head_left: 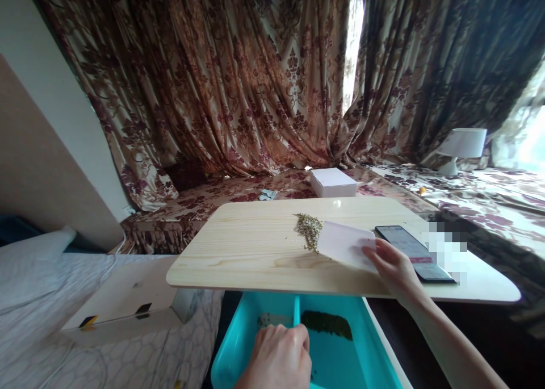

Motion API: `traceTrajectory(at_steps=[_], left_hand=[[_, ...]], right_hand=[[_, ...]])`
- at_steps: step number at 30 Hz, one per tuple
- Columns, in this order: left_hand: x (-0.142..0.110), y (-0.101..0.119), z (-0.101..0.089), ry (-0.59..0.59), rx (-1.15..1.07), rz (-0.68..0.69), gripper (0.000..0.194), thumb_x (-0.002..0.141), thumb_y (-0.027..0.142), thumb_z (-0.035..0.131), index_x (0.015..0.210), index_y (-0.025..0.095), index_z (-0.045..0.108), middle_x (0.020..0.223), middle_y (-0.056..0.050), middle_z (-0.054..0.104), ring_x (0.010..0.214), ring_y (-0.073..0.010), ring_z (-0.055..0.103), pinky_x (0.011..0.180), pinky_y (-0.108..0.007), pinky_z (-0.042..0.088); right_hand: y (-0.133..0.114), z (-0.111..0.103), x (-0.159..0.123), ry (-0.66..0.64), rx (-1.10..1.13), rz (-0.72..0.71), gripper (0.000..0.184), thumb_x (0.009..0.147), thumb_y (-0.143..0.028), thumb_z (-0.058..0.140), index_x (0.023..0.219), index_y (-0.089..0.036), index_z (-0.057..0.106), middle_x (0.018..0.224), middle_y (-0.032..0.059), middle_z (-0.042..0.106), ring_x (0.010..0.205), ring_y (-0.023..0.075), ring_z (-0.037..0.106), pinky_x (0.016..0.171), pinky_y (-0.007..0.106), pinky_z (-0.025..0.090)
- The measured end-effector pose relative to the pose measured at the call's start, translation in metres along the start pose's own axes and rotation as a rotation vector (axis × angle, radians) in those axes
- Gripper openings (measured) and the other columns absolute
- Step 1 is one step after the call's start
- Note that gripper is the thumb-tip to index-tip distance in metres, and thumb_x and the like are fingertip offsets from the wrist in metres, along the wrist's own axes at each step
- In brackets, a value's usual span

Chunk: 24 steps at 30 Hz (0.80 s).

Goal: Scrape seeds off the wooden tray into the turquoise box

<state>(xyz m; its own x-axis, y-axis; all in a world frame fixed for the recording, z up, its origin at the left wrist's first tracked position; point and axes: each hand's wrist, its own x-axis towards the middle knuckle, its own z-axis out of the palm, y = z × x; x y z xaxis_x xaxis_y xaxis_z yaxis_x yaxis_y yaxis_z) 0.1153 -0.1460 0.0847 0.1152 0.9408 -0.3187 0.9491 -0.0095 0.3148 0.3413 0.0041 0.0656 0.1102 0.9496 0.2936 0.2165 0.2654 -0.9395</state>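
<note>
My right hand (pixel 389 264) pinches a white card (pixel 344 242) by its right end, low over the wooden tabletop. The card's left edge meets a loose pile of small greenish-brown seeds or dried grains (pixel 309 230). Below the table's front edge is a turquoise bin (pixel 230 343) with a divider (pixel 297 309). My left hand (pixel 281 355) is over it near the divider, fingers curled closed; anything within them is hidden. Dark green grains (pixel 327 324) lie in the right compartment, and a few pale and dark bits (pixel 267 319) show in the left one.
A phone (pixel 409 252) lies on the table (pixel 242 235) right of the card, beside a pixelated patch. A white box (pixel 333 183) stands behind the table. To the left, a large white box (pixel 136 292) rests on the bed. A lamp (pixel 463 145) stands at the far right.
</note>
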Motion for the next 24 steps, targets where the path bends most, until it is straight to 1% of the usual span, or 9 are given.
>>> traceTrajectory(at_steps=[3, 6, 10, 15, 18, 21, 24], left_hand=[[0.0, -0.002, 0.003, 0.0, -0.003, -0.007, 0.033, 0.088, 0.019, 0.031, 0.095, 0.025, 0.063, 0.094, -0.005, 0.067, 0.095, -0.0231, 0.058, 0.086, -0.034, 0.04], [0.0, -0.004, 0.006, 0.006, -0.012, -0.012, 0.032, 0.088, 0.018, 0.031, 0.094, 0.026, 0.062, 0.094, -0.004, 0.066, 0.096, -0.0227, 0.058, 0.087, -0.035, 0.039], [0.001, -0.005, 0.008, 0.03, -0.039, -0.006, 0.032, 0.089, 0.019, 0.03, 0.093, 0.026, 0.061, 0.094, -0.003, 0.065, 0.096, -0.0222, 0.057, 0.087, -0.034, 0.038], [0.002, -0.006, 0.01, 0.05, -0.054, 0.0, 0.032, 0.088, 0.019, 0.031, 0.092, 0.026, 0.061, 0.092, -0.003, 0.065, 0.094, -0.0217, 0.057, 0.086, -0.034, 0.038], [0.002, -0.007, 0.011, 0.059, -0.063, -0.003, 0.031, 0.088, 0.019, 0.031, 0.09, 0.026, 0.061, 0.092, -0.003, 0.065, 0.094, -0.022, 0.057, 0.086, -0.034, 0.038], [0.002, -0.007, 0.009, 0.057, -0.065, -0.001, 0.031, 0.087, 0.019, 0.031, 0.09, 0.026, 0.062, 0.092, -0.002, 0.066, 0.094, -0.022, 0.057, 0.086, -0.034, 0.038], [0.002, -0.005, 0.007, 0.037, -0.052, -0.006, 0.031, 0.088, 0.019, 0.031, 0.092, 0.026, 0.062, 0.094, -0.003, 0.066, 0.095, -0.0221, 0.057, 0.087, -0.034, 0.038]], right_hand=[[-0.003, -0.004, -0.003, 0.001, 0.053, 0.003, 0.032, 0.062, -0.045, 0.074, 0.082, -0.02, 0.07, 0.08, 0.0075, 0.076, 0.072, 0.0244, 0.071, 0.062, 0.031, 0.056], [-0.001, -0.013, -0.004, 0.042, 0.054, 0.016, 0.033, 0.061, -0.044, 0.075, 0.082, -0.02, 0.07, 0.079, 0.0075, 0.076, 0.072, 0.0242, 0.071, 0.062, 0.031, 0.056], [0.009, -0.023, -0.004, 0.098, -0.007, 0.039, 0.032, 0.061, -0.044, 0.074, 0.082, -0.02, 0.07, 0.081, 0.0074, 0.076, 0.077, 0.0257, 0.071, 0.065, 0.032, 0.056], [0.023, -0.021, -0.01, 0.137, 0.001, 0.007, 0.035, 0.064, -0.046, 0.071, 0.088, -0.021, 0.072, 0.085, 0.0072, 0.076, 0.082, 0.0267, 0.071, 0.07, 0.033, 0.056], [0.019, -0.017, -0.012, 0.095, 0.022, 0.008, 0.036, 0.063, -0.047, 0.073, 0.087, -0.02, 0.072, 0.083, 0.0076, 0.076, 0.081, 0.0272, 0.071, 0.069, 0.033, 0.056], [0.007, -0.013, -0.011, 0.054, 0.039, 0.022, 0.036, 0.06, -0.047, 0.076, 0.083, -0.02, 0.07, 0.081, 0.0079, 0.077, 0.077, 0.0265, 0.072, 0.065, 0.032, 0.057], [-0.002, -0.007, -0.009, 0.028, 0.049, 0.005, 0.034, 0.061, -0.047, 0.076, 0.082, -0.021, 0.07, 0.08, 0.0077, 0.077, 0.075, 0.026, 0.072, 0.063, 0.032, 0.057]])
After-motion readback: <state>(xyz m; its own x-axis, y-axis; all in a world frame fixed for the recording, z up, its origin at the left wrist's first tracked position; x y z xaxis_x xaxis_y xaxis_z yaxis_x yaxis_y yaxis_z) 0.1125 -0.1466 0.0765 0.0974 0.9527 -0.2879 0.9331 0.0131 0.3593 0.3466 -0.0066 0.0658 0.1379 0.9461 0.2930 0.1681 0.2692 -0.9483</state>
